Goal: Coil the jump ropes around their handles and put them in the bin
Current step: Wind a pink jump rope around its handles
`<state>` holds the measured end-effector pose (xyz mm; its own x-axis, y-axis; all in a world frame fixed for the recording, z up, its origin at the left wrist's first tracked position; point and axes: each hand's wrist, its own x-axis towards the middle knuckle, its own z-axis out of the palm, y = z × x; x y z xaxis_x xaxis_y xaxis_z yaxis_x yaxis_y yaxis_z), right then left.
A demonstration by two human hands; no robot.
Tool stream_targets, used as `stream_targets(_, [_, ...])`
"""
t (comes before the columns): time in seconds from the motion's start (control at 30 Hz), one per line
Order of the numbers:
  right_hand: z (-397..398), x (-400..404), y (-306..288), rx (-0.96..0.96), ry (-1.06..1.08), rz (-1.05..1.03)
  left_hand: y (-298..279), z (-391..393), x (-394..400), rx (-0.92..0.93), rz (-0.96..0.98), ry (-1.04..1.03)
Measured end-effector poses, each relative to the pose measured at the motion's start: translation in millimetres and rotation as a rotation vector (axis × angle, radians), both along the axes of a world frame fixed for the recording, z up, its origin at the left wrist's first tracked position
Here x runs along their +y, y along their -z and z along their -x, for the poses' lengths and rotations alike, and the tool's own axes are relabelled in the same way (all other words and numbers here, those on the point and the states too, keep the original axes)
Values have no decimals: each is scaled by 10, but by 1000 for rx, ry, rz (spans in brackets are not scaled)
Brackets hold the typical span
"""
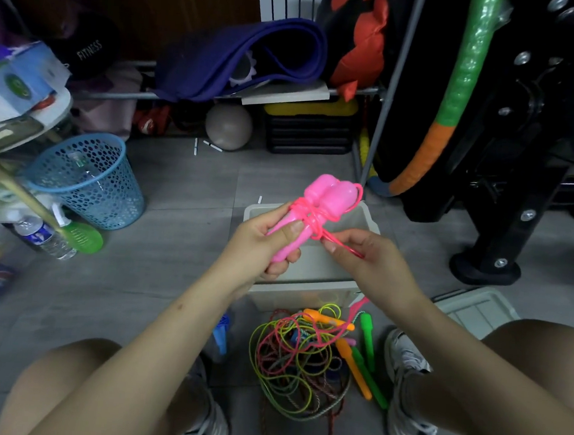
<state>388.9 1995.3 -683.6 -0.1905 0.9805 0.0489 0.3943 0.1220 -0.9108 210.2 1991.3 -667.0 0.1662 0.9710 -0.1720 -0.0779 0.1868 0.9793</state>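
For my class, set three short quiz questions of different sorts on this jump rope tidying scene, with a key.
1. True or false: the left hand grips the pink handles.
2. Which hand pinches the pink cord? A left, B right, C neither.
3. Fill in: the tangled ropes lie on the ____, in front of the grey bin.

Key: 1 true. 2 B, the right hand. 3 floor.
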Motion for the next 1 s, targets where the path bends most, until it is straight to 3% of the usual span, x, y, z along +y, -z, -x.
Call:
stream_targets(0.1, [-83,-40,-23,-145,-29,-50,11,97,42,-8,1,-16])
stream_targets(0.2, [-150,-92,-25,-125,-58,-48,-18,213,75,-121,75,24])
stream_targets(0.3, [-188,-79,-51,-97,-20,-35,-35,221,58,2,10,30])
stream_targets(0.47, [-172,-59,-86,156,-79,223,-7,239,17,125,-81,97])
stream_targets(0.6, [-284,186,-102,326,69,396,-59,395,7,4,-24,407])
stream_targets(0.7, [-376,338,-204,518,92,492,-144,488,-14,344,-27,513])
stream_targets(0.77, [-369,319,-194,433,74,433,-97,488,-16,652,-54,400])
stream_targets(0.83, [-333,234,-155,138,15,340,-46,481,-19,767,-49,261])
stream_targets(0.93, [-287,152,-94,-286,-140,315,-54,459,3,505,8,128])
stream_targets(1.0, [-272,133,-86,-319,-233,420,-105,415,2,302,42,122])
